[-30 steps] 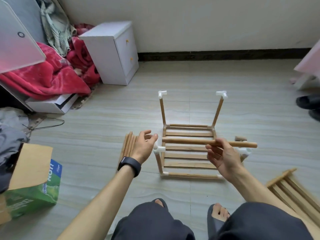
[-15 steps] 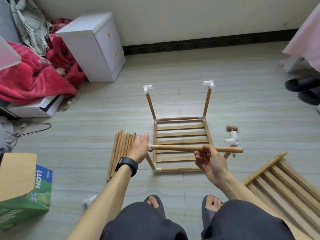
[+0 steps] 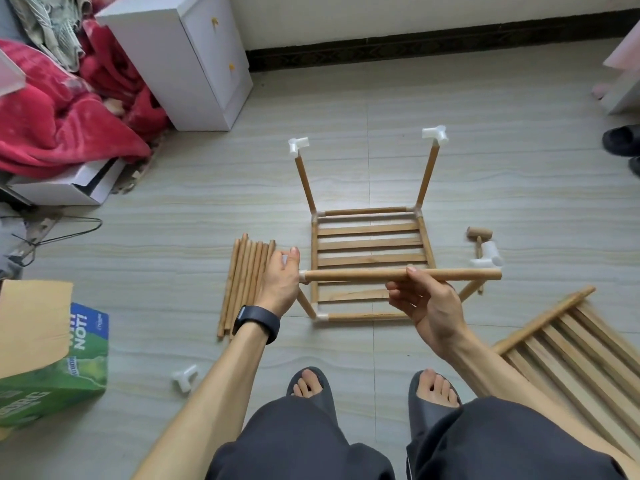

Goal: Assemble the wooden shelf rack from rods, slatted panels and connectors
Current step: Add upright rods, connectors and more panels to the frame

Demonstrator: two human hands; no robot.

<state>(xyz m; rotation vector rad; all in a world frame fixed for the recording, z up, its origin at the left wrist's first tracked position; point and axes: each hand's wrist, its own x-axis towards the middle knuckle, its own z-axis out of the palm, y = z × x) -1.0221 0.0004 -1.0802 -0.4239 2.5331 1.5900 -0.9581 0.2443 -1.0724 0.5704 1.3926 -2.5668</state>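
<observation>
Now right hand [image 3: 429,306] pinches rod [image 3: 360,274]; left hand [image 3: 278,282] grips its end connector [image 3: 303,276].

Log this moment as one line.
step: rod end at connector | left hand: holds connector | right hand: pinches rod | rod's right end: free

Floor [image 3: 485,168]: pale striped tiles
Left: loose rods [image 3: 242,282] — laid side by side
Middle: rack frame [image 3: 369,244]
Right: slatted panel [image 3: 581,355] — mallet [image 3: 479,233] beyond it

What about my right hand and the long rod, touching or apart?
Touching. The head view shows the right hand pinching the rod between thumb and fingers.
</observation>
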